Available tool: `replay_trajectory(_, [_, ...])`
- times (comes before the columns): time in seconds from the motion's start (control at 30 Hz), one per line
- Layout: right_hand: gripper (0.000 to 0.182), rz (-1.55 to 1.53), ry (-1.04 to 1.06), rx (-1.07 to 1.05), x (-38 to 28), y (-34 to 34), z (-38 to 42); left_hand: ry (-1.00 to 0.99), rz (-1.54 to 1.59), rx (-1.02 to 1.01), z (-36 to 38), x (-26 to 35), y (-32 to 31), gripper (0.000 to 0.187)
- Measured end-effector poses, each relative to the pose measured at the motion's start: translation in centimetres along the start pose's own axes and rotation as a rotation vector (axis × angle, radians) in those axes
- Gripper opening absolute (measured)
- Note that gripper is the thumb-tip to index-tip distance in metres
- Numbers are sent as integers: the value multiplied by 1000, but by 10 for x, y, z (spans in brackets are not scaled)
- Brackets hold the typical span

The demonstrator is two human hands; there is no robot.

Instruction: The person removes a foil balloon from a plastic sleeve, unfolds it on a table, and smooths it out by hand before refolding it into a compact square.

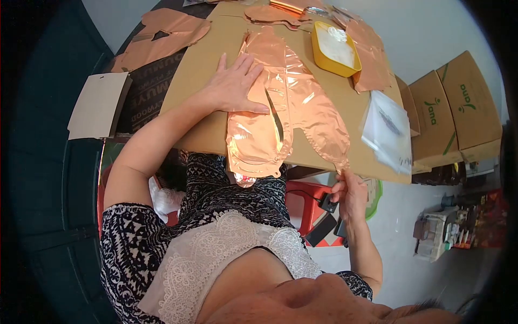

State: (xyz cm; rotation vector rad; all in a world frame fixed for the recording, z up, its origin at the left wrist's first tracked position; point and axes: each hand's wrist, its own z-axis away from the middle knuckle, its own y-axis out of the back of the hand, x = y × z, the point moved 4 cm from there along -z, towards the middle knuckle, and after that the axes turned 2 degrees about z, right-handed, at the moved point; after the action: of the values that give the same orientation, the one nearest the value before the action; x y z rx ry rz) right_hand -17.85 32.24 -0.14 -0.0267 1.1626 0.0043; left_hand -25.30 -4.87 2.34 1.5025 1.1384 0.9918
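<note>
A flat, uninflated rose-gold foil balloon (318, 102) lies on a brown cardboard sheet (189, 116), its lower end reaching the near edge. A narrow dark gap runs between two of its lobes. My left hand (234, 86) rests palm down on its left side, fingers spread. At the near right edge, my right hand (350, 189) pinches the tip of the balloon's right lobe between thumb and fingers. A small shiny foil piece (245, 180) shows below the balloon, over my lap.
More flat foil balloons (167, 32) lie at the far left and along the back. A yellow tray (337, 67) with white contents stands at the back right. Near it are clear plastic bags (386, 129). Cardboard boxes (458, 108) stand on the right; a red stool (305, 208) is below.
</note>
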Motion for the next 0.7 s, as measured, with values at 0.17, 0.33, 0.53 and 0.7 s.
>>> replay_trajectory(0.17, [21,243,302,1,-29,-12,10,6,-5,-12,0,-1,-2,116])
replay_trajectory(0.33, [8,751,1093,-14,-68,-59,29,11,6,-15,0,0,-2,114])
replay_trajectory(0.53, [13,791,1517,-422,-79,-143,39,32,10,-52,2,4,2,106])
replay_trajectory(0.7, [17,787,1560,-701,-64,-170,36,-17,-62,-54,2,-8,-7,96])
